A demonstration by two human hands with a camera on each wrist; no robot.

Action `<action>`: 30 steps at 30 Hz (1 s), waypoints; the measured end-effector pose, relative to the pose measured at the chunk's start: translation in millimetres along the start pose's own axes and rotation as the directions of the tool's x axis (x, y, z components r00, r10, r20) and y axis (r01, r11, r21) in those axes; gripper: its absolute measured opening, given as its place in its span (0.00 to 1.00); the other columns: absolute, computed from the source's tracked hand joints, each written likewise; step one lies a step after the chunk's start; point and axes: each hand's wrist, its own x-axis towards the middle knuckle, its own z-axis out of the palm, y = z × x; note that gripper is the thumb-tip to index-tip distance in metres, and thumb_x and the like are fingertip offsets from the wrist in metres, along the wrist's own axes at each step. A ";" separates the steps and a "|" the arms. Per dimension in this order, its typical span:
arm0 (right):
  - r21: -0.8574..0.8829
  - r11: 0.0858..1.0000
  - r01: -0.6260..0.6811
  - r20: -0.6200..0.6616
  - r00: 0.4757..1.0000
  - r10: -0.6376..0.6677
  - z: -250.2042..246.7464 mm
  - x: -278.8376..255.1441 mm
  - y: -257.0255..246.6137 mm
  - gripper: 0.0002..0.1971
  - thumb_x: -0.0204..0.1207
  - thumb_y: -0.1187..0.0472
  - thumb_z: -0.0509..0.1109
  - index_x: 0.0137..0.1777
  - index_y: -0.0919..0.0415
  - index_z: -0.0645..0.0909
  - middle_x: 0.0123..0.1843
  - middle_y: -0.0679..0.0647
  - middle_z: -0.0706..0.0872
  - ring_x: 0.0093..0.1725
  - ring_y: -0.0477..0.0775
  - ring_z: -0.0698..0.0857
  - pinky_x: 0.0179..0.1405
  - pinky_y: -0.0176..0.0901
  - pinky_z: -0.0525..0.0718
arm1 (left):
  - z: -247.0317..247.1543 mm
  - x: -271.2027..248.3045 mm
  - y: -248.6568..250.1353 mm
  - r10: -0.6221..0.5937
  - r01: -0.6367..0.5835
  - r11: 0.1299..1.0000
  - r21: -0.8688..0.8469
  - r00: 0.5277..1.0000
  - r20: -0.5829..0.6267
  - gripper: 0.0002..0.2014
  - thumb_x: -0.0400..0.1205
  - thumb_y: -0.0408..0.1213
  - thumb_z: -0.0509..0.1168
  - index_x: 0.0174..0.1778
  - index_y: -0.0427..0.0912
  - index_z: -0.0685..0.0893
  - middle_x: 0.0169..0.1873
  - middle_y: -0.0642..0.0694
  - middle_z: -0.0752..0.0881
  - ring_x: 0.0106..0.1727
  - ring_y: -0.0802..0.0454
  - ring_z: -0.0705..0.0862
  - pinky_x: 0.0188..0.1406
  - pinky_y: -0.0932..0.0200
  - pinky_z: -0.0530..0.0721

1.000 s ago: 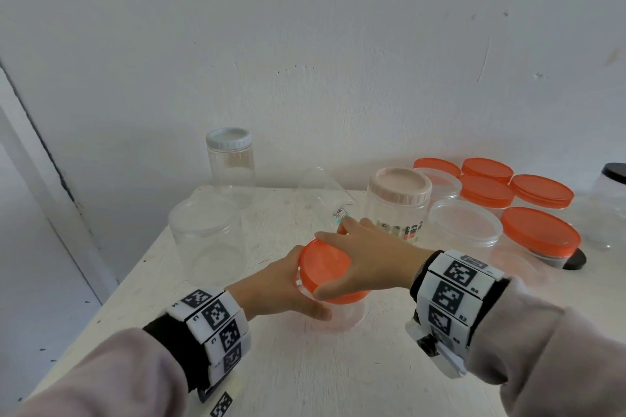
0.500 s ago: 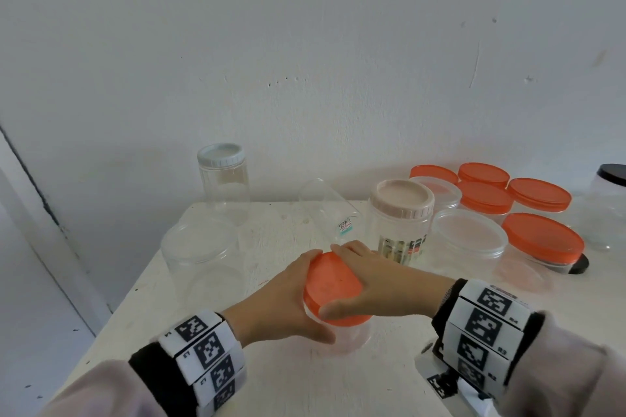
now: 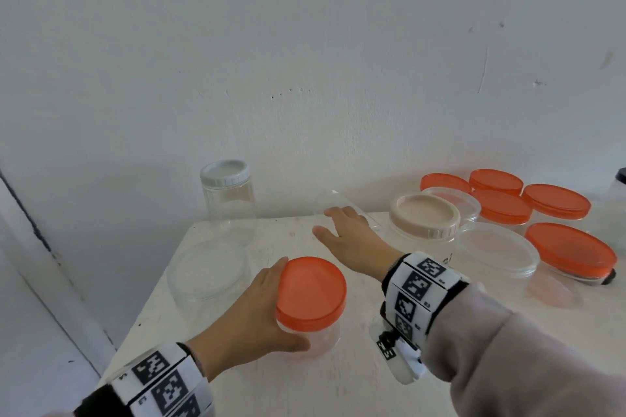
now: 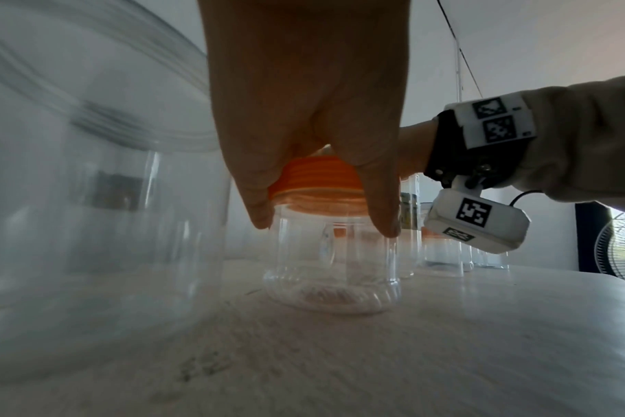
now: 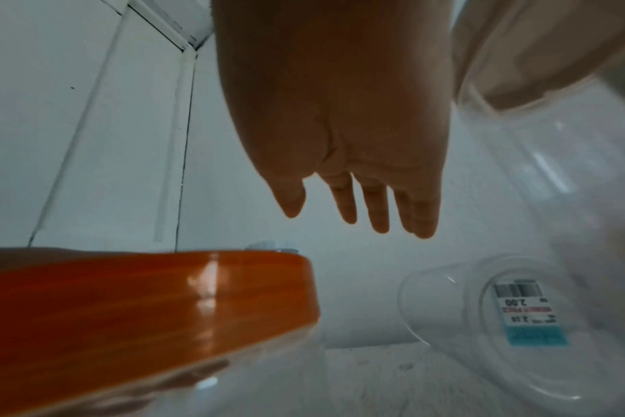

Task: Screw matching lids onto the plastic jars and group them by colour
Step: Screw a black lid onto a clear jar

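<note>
A small clear jar (image 3: 321,338) with an orange lid (image 3: 310,291) on it stands at the table's front middle. My left hand (image 3: 257,311) grips it from the left, thumb in front, fingers curled round just under the lid (image 4: 314,180). My right hand (image 3: 342,227) stretches flat towards the back, fingers straight and holding nothing. It hovers by a lidless clear jar (image 3: 338,205) that lies on its side by the wall. In the right wrist view that jar (image 5: 528,313) shows a price sticker, and the fingers (image 5: 378,208) stay above it, apart.
A wide lidless clear jar (image 3: 210,267) stands left of the held one, with a tall jar with a grey lid (image 3: 225,193) behind it. To the right stand a beige-lidded jar (image 3: 423,223), a clear-lidded tub (image 3: 498,247) and several orange-lidded tubs (image 3: 569,247). The table edge (image 3: 149,301) is near on the left.
My right hand has let go of the orange lid and moved back towards the lying clear jar. My left hand still holds the orange-lidded jar in place.
</note>
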 end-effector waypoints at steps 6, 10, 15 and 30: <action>0.073 0.985 -0.159 -0.144 0.975 0.168 5.6 30.3 -0.9 0.25 0.87 0.52 0.57 0.78 0.64 0.62 0.74 0.61 0.67 0.73 0.62 0.64 0.66 0.53 0.69 | -3.0 3.7 -8.1 0.014 -0.016 1.000 -0.023 0.999 -0.052 0.63 0.66 0.58 0.79 0.84 0.54 0.39 0.79 0.58 0.57 0.70 0.66 0.59 0.71 0.69 0.58; 0.046 0.954 -0.298 -0.174 0.938 0.301 11.8 47.8 6.1 0.26 0.85 0.53 0.59 0.77 0.66 0.60 0.74 0.64 0.67 0.74 0.66 0.65 0.70 0.56 0.68 | -2.7 7.7 -9.0 -0.006 0.001 0.999 -0.043 0.993 -0.120 0.62 0.70 0.55 0.77 0.84 0.52 0.35 0.79 0.55 0.54 0.66 0.67 0.57 0.66 0.72 0.58; -0.080 0.853 -0.516 -0.225 0.843 0.489 21.2 63.7 16.7 0.34 0.81 0.49 0.64 0.80 0.64 0.55 0.81 0.67 0.59 0.80 0.69 0.57 0.75 0.59 0.62 | -3.0 12.7 -8.9 -0.030 0.023 0.998 -0.063 0.993 -0.110 0.61 0.72 0.54 0.76 0.83 0.50 0.32 0.78 0.54 0.54 0.67 0.64 0.60 0.65 0.71 0.59; -0.408 0.726 -0.554 -0.227 0.831 0.507 23.5 67.7 31.2 0.33 0.76 0.48 0.71 0.72 0.71 0.65 0.69 0.64 0.71 0.67 0.61 0.74 0.49 0.46 0.71 | -2.3 21.0 -14.7 -0.031 0.026 0.998 -0.058 0.996 -0.086 0.63 0.71 0.59 0.74 0.83 0.46 0.30 0.80 0.56 0.42 0.81 0.52 0.56 0.77 0.61 0.62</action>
